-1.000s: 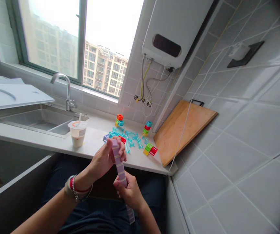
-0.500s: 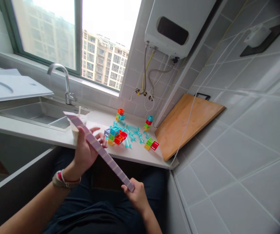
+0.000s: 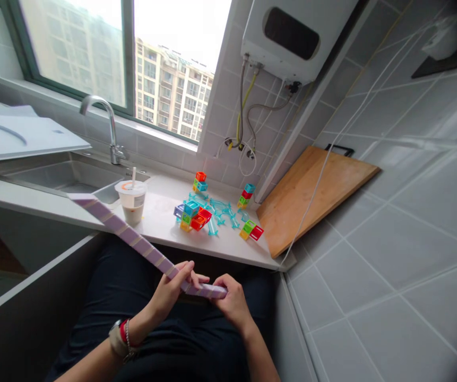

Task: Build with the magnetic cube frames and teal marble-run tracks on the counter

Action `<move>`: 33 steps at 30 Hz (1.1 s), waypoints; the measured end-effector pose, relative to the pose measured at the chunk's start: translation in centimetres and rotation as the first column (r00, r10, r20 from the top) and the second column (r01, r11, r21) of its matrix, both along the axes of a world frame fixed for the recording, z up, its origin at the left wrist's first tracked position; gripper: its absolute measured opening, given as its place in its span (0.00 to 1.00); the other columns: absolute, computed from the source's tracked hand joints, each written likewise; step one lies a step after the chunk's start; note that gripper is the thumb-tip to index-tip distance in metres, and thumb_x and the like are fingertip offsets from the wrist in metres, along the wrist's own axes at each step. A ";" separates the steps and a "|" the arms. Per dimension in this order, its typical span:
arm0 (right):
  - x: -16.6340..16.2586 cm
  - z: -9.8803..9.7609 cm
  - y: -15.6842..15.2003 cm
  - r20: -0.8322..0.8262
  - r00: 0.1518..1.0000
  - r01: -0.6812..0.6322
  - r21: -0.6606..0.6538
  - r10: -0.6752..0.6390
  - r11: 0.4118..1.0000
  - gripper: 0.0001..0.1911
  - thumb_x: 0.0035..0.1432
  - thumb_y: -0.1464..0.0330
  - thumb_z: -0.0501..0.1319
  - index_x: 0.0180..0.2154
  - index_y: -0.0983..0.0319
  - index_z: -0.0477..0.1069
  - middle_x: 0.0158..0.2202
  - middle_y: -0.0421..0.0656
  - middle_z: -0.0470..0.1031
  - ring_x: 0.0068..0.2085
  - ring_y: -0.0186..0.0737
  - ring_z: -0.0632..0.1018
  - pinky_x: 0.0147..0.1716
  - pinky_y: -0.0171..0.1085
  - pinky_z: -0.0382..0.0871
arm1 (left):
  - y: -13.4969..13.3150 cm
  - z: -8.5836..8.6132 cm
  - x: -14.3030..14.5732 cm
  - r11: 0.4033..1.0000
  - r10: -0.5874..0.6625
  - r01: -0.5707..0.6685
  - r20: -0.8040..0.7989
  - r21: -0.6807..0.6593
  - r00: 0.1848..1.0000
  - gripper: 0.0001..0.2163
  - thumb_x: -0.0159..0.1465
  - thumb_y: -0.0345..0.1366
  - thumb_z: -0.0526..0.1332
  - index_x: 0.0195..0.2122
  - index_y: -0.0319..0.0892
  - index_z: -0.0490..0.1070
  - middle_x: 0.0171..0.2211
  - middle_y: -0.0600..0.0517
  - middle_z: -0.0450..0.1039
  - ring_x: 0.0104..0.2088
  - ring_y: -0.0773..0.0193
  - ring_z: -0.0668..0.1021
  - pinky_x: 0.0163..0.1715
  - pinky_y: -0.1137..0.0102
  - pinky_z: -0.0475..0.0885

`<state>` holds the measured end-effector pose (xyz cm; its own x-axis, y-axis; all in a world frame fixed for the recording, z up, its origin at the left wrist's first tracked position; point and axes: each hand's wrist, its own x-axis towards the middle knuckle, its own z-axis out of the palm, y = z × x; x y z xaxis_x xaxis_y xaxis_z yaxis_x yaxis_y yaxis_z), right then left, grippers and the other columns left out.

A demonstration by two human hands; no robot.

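Striped lilac strip (image 3: 132, 237) held between left hand (image 3: 173, 289) and right hand (image 3: 231, 301)
The left wraps it partway along, the right pinches it at its lower part, and the free length slants up and away leftward; beyond the hands, a lidded cup (image 3: 132, 202), coloured blocks (image 3: 191, 209) and teal pieces (image 3: 213, 228) rest on the tabletop (image 3: 160, 228)

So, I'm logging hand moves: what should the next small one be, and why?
Probably slide the left hand along the striped strip toward its far end: the right hand pinches the near end, the left grips close by, and the long remainder is unheld.
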<state>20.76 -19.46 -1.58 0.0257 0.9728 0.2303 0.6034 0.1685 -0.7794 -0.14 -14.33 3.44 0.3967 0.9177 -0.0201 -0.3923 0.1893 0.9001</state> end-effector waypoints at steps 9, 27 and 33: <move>-0.4 2.5 1.2 -0.069 0.968 0.249 0.340 -0.241 0.907 0.31 0.62 0.70 0.62 0.66 0.57 0.61 0.59 0.54 0.68 0.56 0.52 0.74 0.57 0.53 0.70 | -0.1 -1.7 1.0 0.955 0.038 -0.017 0.065 -0.297 0.997 0.11 0.63 0.42 0.70 0.33 0.39 0.76 0.40 0.40 0.85 0.41 0.48 0.86 0.37 0.62 0.82; -3.9 6.0 2.5 -0.958 0.261 0.255 -0.050 -0.118 0.966 0.21 0.66 0.48 0.55 0.29 0.56 0.58 0.23 0.33 0.56 0.24 0.36 0.63 0.32 0.38 0.68 | -2.3 -1.8 1.9 0.987 -0.070 0.052 -0.119 -0.151 0.990 0.19 0.60 0.49 0.72 0.43 0.39 0.79 0.38 0.44 0.82 0.33 0.53 0.85 0.29 0.66 0.82; -3.7 5.8 2.3 -0.958 0.281 0.276 0.025 -0.055 0.961 0.20 0.68 0.52 0.59 0.30 0.57 0.61 0.23 0.32 0.59 0.24 0.33 0.63 0.31 0.36 0.67 | -2.5 -2.4 2.0 0.985 -0.148 0.128 -0.186 -0.114 0.971 0.19 0.57 0.49 0.73 0.40 0.39 0.79 0.36 0.47 0.80 0.31 0.62 0.80 0.30 0.68 0.81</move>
<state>17.04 -17.14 4.21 0.4870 0.8709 0.0657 -0.5007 0.3400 -0.7960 1.86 -16.86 1.03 0.4991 0.8435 -0.1985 -0.1761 0.3231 0.9298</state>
